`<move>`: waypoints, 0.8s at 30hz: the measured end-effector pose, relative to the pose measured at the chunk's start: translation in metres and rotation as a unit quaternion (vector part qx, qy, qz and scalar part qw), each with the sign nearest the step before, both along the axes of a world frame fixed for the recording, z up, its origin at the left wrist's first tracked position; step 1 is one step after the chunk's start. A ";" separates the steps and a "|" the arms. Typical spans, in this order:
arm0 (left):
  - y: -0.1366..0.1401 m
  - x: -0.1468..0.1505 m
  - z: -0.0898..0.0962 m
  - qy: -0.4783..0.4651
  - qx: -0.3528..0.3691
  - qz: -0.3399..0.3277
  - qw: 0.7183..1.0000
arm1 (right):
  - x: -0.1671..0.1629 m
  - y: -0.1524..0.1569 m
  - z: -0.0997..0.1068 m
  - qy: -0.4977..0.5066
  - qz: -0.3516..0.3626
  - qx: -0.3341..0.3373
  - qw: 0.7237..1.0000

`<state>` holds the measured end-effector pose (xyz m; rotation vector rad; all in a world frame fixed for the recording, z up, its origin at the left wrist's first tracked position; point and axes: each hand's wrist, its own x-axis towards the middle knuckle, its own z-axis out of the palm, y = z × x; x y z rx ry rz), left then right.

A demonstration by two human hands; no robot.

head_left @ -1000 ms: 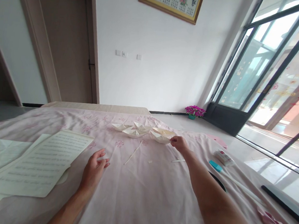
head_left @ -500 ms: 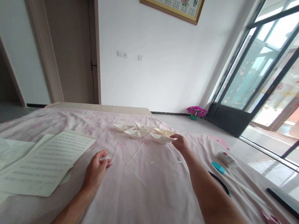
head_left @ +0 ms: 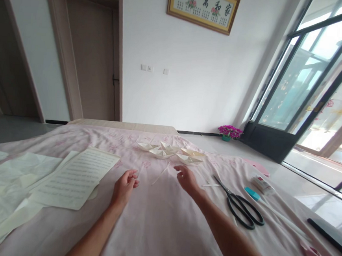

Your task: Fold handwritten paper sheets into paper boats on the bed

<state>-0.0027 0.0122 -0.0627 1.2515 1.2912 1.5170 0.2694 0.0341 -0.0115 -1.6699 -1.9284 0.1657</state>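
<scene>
The right hand point(head_left: 187, 177) is released, fingers loosely bent, with paper boats point(head_left: 161, 154) near it at eleven o'clock and scissors point(head_left: 231, 195) at four. The left hand point(head_left: 126, 184) is curled, around what I cannot tell; a sheet point(head_left: 76, 179) lies at its nine o'clock.

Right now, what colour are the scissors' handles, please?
The handles are black, best seen in the head view.

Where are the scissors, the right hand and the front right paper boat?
Scissors point(head_left: 229, 193): head view, on the pivot.
Right hand point(head_left: 187, 179): head view, middle of its back.
Front right paper boat point(head_left: 188, 161): head view, on its hull.
</scene>
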 end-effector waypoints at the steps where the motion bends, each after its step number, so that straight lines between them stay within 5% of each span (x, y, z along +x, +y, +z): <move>1: 0.000 0.001 0.001 0.012 0.000 -0.008 1.000 | -0.015 -0.014 -0.005 -0.009 0.029 -0.016 0.999; 5: -0.002 0.002 0.005 0.085 0.003 -0.039 0.996 | -0.053 -0.071 -0.020 -0.121 0.161 -0.097 0.975; 12: -0.032 -0.026 0.019 0.308 0.003 -0.027 0.951 | -0.061 -0.102 -0.033 -0.203 0.128 -0.037 0.970; 19: -0.058 -0.123 0.052 0.524 -0.099 0.118 0.838 | -0.063 -0.099 -0.038 -0.201 0.110 -0.014 0.973; 24: -0.064 -0.174 0.063 0.605 -0.215 0.097 0.760 | -0.065 -0.100 -0.035 -0.188 0.105 -0.020 0.976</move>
